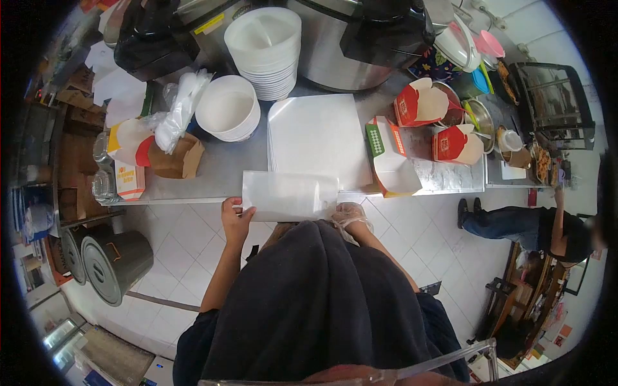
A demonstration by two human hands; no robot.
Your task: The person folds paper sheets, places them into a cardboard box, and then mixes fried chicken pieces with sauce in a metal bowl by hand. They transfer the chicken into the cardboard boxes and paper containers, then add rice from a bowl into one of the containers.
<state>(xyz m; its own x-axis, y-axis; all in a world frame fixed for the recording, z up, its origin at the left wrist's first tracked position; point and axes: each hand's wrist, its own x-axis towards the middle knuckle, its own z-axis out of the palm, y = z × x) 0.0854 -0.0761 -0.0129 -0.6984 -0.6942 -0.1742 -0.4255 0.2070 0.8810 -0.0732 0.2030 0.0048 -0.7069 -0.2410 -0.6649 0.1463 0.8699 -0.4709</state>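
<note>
A translucent whitish sheet (pixel 290 194) is stretched between my two hands at the counter's front edge. My left hand (pixel 237 217) pinches its lower left corner, thumb on top. At the lower right corner is my right hand (pixel 351 217), in a clear plastic glove, with fingers closed on the sheet's edge. Just beyond lies a stack of white paper sheets (pixel 315 132), partly covered by the held sheet. To the right of the stack sits an open green, red and white food carton (pixel 394 164).
Stacked white tubs (pixel 264 48) and a white bowl (pixel 228 108) stand before large cookers (pixel 354 51). Red cartons (pixel 458 145) sit at right, a brown carton (pixel 177 156) at left. Lidded grey bins (pixel 117 264) stand on the floor. Another person (pixel 541 228) is far right.
</note>
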